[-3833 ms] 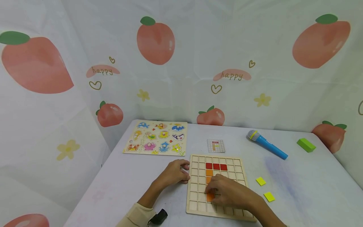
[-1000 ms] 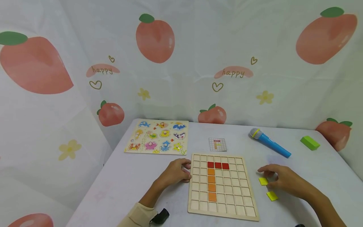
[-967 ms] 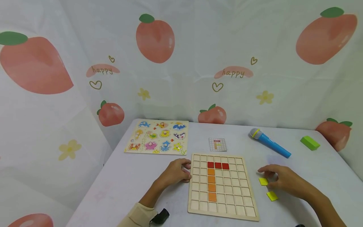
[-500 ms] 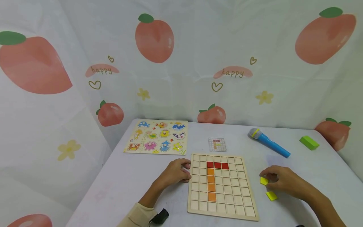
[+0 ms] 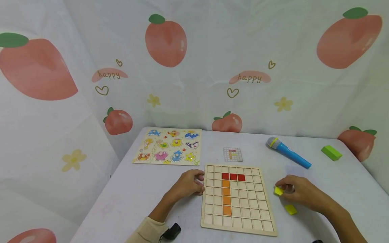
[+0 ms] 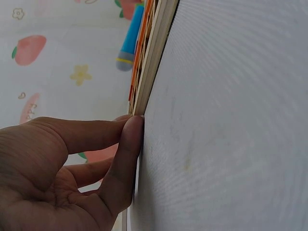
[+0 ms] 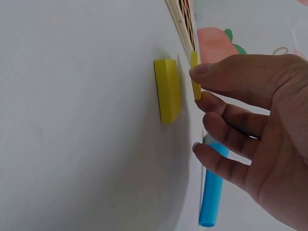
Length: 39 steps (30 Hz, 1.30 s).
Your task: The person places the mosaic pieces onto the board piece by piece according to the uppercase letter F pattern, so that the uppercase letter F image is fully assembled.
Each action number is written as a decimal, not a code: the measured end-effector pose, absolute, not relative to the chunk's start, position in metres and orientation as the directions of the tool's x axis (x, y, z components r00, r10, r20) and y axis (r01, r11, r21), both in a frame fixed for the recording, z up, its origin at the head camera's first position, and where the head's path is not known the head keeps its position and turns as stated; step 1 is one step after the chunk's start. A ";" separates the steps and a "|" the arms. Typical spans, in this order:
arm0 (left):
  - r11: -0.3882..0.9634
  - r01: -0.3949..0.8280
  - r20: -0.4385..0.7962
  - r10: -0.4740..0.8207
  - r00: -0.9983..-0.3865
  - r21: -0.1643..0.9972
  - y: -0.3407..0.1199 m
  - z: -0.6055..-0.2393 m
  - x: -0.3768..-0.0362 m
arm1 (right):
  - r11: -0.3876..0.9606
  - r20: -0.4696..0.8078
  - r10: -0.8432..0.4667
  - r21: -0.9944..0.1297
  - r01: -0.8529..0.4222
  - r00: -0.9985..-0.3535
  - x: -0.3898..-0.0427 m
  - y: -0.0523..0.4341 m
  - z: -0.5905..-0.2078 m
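Note:
A wooden grid board (image 5: pixel 243 214) lies on the table with a row of red tiles (image 5: pixel 233 177) and a column of orange tiles (image 5: pixel 226 200) set in its cells. My left hand (image 5: pixel 186 184) is at the board's left edge; the left wrist view shows thumb and finger pinching that edge (image 6: pixel 147 86). Between thumb and fingertip, my right hand (image 5: pixel 304 192) holds a yellow square tile (image 5: pixel 278 191), just off the table to the right of the board. A second yellow tile (image 5: pixel 290 209) rests flat on the table below that hand.
Behind the board lies a small printed pattern card (image 5: pixel 232 154). A sea-animal peg puzzle (image 5: pixel 167 148) is at the back left. To the back right are a blue toy microphone (image 5: pixel 288 153) and a green block (image 5: pixel 331 153). A patterned cloth (image 5: pixel 194 87) hangs behind the table.
The right hand left the orange column, reached the yellow tiles, picked one up and shifted it slightly left toward the board. The left hand stayed at the board's edge.

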<state>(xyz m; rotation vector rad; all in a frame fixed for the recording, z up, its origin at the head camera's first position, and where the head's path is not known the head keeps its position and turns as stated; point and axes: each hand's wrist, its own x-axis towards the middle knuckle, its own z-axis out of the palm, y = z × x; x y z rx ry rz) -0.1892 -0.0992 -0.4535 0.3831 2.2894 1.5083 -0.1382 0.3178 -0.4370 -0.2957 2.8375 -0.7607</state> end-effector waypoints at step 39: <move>0.404 0.023 -0.161 0.416 -0.895 0.914 -0.100 -0.456 -0.191 | 0.714 -0.070 -0.444 -0.630 -0.306 -0.893 -0.157 0.231 -0.435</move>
